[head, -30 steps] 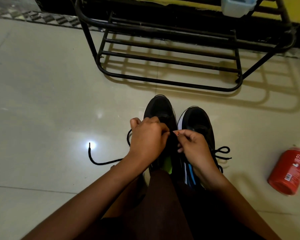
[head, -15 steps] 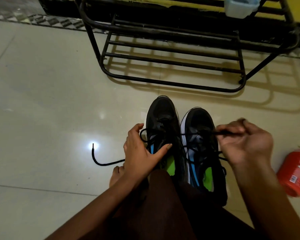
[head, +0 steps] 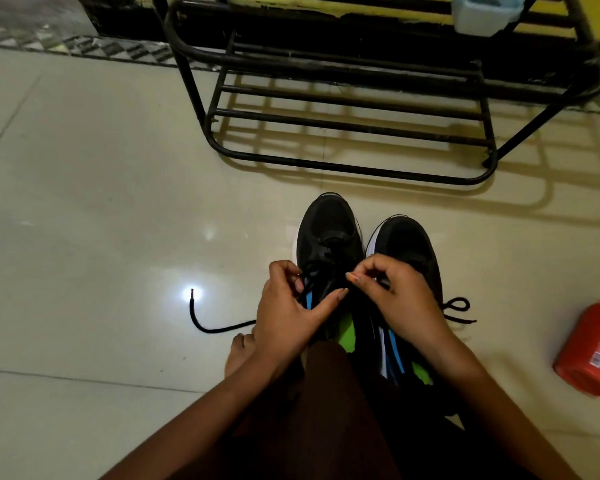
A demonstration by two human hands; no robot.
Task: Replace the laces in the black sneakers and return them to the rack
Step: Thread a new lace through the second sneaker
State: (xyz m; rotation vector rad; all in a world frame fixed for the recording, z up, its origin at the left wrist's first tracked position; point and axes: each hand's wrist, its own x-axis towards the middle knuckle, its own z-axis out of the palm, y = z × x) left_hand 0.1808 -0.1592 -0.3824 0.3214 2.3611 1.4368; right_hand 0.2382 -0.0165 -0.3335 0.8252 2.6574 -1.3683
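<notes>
A black mesh left sneaker (head: pixel 329 230) and its matching right sneaker (head: pixel 406 244) stand side by side on the cream tile floor (head: pixel 84 202), toes towards the black metal-tube shoe rack (head: pixel 343 168). The left one's black lace (head: pixel 208 328) trails loose to the left. The right one's tied lace (head: pixel 458 306) loops out on its right.

open floor (head: pixel 274 188) lies between the sneakers (head: pixel 329 230) and the rack (head: pixel 343 167), with a red bottle (head: pixel 589 348) lying well off right.

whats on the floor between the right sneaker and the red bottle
In the head view, a black lace loop sticks out beside the right sneaker; from there to the red bottle the floor tile is bare.
</notes>
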